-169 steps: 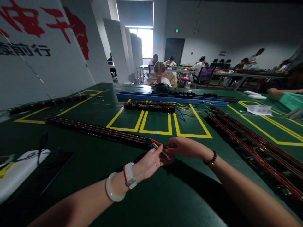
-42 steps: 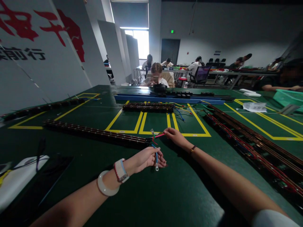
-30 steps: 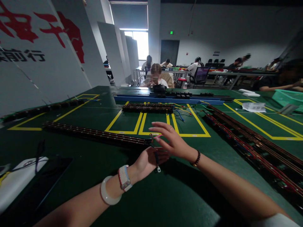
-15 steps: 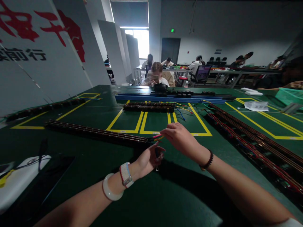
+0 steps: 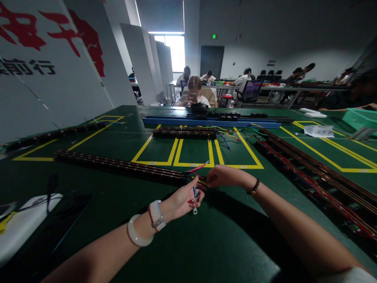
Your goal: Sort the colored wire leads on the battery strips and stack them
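Observation:
A long dark wire harness (image 5: 123, 167) lies on the green table, its wire ends fanning out at the right. My left hand (image 5: 182, 199) is closed around a blue wire (image 5: 194, 192), whose metal ring terminal (image 5: 195, 211) hangs below the fingers. Just right of it, my right hand (image 5: 225, 175) pinches the end of a yellow wire (image 5: 202, 181); its fingertips are partly hidden. Above both hands, a red wire (image 5: 198, 168) sticks out free with a ring terminal at its tip.
A shorter harness (image 5: 185, 133) lies behind, inside yellow tape marks. Long harnesses (image 5: 312, 181) run down the right side. Across the back stretches a blue rail (image 5: 212, 122). A green basket (image 5: 361, 120) and plastic bag (image 5: 318, 131) are at right, a white device (image 5: 28, 224) at left. A person sits opposite.
My right hand has moved down from the red wire, which now stands free, to the yellow wire. The left hand stays in place, with the blue wire showing more clearly.

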Motion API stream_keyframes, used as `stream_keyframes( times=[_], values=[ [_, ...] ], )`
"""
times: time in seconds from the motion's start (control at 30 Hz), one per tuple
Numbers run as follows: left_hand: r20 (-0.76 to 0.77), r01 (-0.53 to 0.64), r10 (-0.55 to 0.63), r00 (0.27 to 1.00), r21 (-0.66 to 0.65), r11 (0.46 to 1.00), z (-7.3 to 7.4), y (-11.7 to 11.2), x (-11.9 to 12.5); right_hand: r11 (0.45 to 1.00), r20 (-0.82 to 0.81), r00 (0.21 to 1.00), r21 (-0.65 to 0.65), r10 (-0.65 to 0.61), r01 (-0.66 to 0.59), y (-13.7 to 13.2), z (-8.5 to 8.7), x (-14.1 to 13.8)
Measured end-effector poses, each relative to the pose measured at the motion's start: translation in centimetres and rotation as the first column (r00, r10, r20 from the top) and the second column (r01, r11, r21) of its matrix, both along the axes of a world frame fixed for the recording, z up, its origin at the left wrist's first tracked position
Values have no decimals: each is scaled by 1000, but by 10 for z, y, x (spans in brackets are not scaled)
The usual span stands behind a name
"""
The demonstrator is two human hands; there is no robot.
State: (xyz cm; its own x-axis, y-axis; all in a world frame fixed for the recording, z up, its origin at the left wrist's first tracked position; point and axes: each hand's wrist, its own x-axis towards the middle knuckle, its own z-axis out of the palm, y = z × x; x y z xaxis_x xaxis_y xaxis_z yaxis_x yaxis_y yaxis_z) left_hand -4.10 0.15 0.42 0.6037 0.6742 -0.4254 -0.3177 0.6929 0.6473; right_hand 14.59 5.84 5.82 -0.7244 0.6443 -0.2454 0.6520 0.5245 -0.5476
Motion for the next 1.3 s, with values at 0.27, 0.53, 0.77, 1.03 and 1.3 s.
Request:
stream_keyframes(
  times=[0.27, 0.53, 0.77, 1.03, 1.3],
  values=[
    [-12, 3, -4, 1000, -35, 999, 0, 1, 1, 1000, 61, 998, -19, -5, 6, -15, 11, -3],
    [136, 20, -19, 991, -9, 1000, -2, 2, 5, 880, -64, 997, 470, -39, 65, -8, -9, 5],
    [172, -43, 51, 984, -48, 998, 0, -1, 7, 867, -14, 1000, 499, -5, 11, -3, -10, 0],
    [182, -91, 88, 979, 4, 996, 3, -4, 8, 947, 44, 995, 308, 86, -96, -13, -5, -10],
    [192, -130, 129, 973, -10, 992, -2, -2, 9, 931, 26, 994, 348, 104, -107, -37, 3, -22]
  ],
)
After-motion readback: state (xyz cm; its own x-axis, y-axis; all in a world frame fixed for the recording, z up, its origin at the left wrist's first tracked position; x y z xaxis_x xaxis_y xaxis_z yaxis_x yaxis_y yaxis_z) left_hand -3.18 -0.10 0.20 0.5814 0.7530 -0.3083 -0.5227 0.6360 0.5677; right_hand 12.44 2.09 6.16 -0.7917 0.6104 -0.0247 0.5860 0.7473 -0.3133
